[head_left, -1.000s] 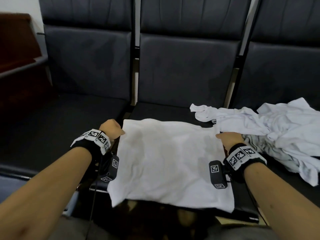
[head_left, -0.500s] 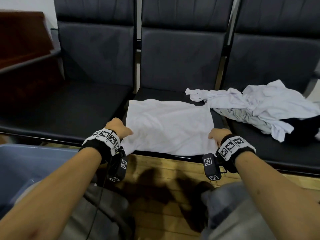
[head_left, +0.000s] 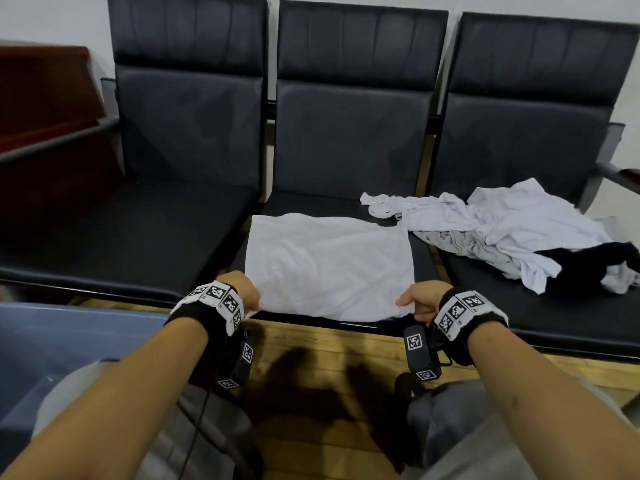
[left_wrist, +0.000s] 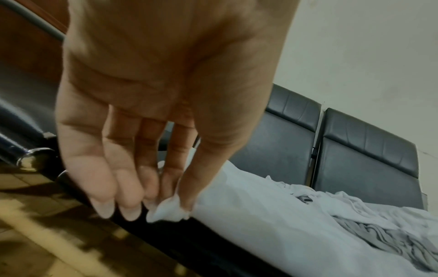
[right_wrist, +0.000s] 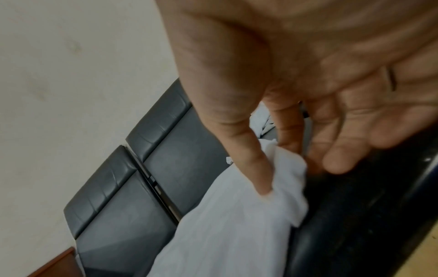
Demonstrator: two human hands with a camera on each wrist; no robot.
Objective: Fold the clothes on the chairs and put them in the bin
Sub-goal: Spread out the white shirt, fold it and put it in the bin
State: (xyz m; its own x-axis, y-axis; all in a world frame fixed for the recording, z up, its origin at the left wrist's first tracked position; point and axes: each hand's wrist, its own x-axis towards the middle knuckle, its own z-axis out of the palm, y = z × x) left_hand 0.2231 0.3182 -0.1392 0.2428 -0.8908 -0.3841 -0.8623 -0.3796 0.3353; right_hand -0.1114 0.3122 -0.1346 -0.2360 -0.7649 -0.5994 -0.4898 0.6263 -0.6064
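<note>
I have the white shirt [head_left: 329, 265] lying flat as a folded rectangle on the seat of the middle chair [head_left: 356, 140], its near edge along the seat's front lip. My left hand [head_left: 242, 292] pinches the near left corner between thumb and fingertip, the other fingers hanging straight beside it; my right hand [head_left: 420, 301] pinches the near right corner the same way. I judge this shirt partly folded, with at least one more fold to make before it goes into the blue bin [head_left: 69, 344], which sits on the floor at about 8 o'clock from the shirt. At 2 o'clock from it, across the right-hand chair, a heap of unfolded clothes [head_left: 502, 230] waits: white pieces, a grey one and something black. So most of the job is left, as far as I can see. The head view gives me the whole layout and the bin, but my wrists hide the fingers there; the wrist views show the actual pinches on each bunched corner, yet nothing of the bin.
</note>
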